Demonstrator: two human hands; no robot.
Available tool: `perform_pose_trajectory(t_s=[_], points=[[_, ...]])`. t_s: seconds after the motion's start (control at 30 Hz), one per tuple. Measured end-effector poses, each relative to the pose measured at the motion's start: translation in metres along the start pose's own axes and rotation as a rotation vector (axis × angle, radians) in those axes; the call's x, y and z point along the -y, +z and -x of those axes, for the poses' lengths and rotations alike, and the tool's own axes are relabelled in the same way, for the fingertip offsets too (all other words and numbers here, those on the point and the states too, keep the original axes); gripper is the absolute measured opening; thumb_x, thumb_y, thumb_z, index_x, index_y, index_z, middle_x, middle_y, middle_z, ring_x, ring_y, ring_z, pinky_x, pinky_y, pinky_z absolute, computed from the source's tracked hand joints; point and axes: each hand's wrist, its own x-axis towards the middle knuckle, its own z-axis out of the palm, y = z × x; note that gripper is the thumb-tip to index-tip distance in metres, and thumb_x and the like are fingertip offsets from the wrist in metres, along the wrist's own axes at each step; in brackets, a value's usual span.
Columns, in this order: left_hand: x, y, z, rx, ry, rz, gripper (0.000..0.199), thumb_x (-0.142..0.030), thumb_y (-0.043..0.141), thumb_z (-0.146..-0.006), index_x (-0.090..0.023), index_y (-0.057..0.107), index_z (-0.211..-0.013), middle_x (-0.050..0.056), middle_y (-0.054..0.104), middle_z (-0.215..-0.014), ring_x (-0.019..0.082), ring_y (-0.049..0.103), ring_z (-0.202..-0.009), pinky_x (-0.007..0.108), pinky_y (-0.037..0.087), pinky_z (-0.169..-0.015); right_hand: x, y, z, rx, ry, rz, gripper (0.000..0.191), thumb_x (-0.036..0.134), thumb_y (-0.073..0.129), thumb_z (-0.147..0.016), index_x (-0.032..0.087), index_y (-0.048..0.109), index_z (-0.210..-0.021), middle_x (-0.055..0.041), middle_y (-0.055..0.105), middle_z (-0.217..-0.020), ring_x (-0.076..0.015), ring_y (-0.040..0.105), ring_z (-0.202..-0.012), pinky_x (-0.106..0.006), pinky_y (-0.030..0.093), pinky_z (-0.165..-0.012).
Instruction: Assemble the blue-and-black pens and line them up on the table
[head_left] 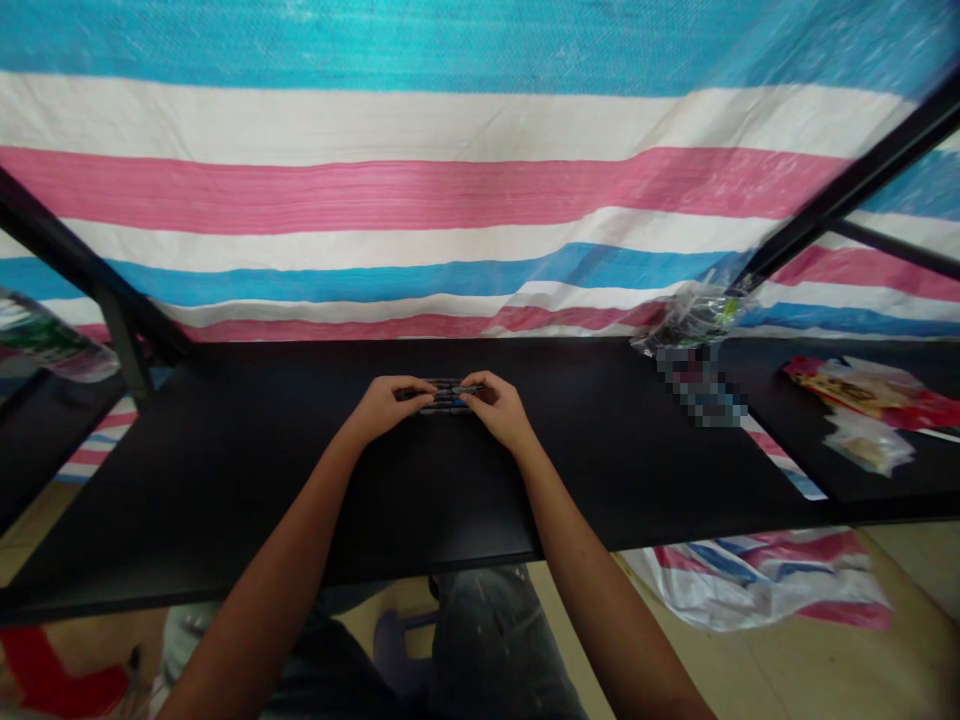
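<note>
Several dark, slim pens (448, 394) lie side by side in a small row on the black table (300, 500), with a bit of blue showing near their right end. My left hand (386, 408) closes round the left ends of the row, thumb at the near side and fingers at the far side. At the right ends, my right hand (497, 404) grips in the same way. The fingers of both hands cover the tips of the pens, so their exact number and shape are hard to make out.
Striped plastic sheeting (420, 200) hangs behind the table. A crumpled clear plastic bag (694, 315) sits at the back right corner, beside a blurred-out item (701, 385). Red packaging (874, 390) lies on the neighbouring right table. A green-labelled bottle (52, 340) is at far left.
</note>
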Motion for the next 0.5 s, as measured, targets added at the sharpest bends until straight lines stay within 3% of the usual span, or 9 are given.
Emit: perform_pose_trajectory(t_s=[0.13,0.3,0.5], points=[[0.0006,0.0006,-0.0002,0.009,-0.002,0.009,0.028,-0.039,0.075,-0.078,-0.017,0.078,-0.096,0.009,0.078,-0.098,0.026,0.073,-0.090,0.038,0.058,-0.085,0.0004,0.0013,0.0007,-0.003,0.032,0.008,0.021,0.038,0.072,-0.078,0.021,0.071,-0.091,-0.0052,0.072,-0.093,-0.0211,0.065,-0.083,-0.035,0.053,-0.077],[0.0005,0.0001,-0.0007,-0.016,0.006,-0.034,0.028,-0.040,0.076,-0.078,-0.018,0.079,-0.096,0.009,0.078,-0.099,0.026,0.072,-0.092,0.039,0.057,-0.087,0.0005,0.0017,0.0018,0.032,0.045,0.079,0.026,0.046,0.065,-0.085,0.021,0.070,-0.080,-0.0027,0.068,-0.077,-0.0198,0.063,-0.075,-0.034,0.051,-0.072],[0.0023,-0.0026,-0.0017,-0.042,-0.001,-0.023,0.030,-0.042,0.075,-0.079,-0.017,0.079,-0.096,0.009,0.078,-0.097,0.026,0.072,-0.090,0.040,0.058,-0.088,-0.0015,0.0015,0.0015,-0.028,0.026,0.021,0.032,0.042,0.073,-0.078,0.022,0.066,-0.102,-0.0047,0.069,-0.095,-0.0187,0.063,-0.078,-0.031,0.051,-0.070]])
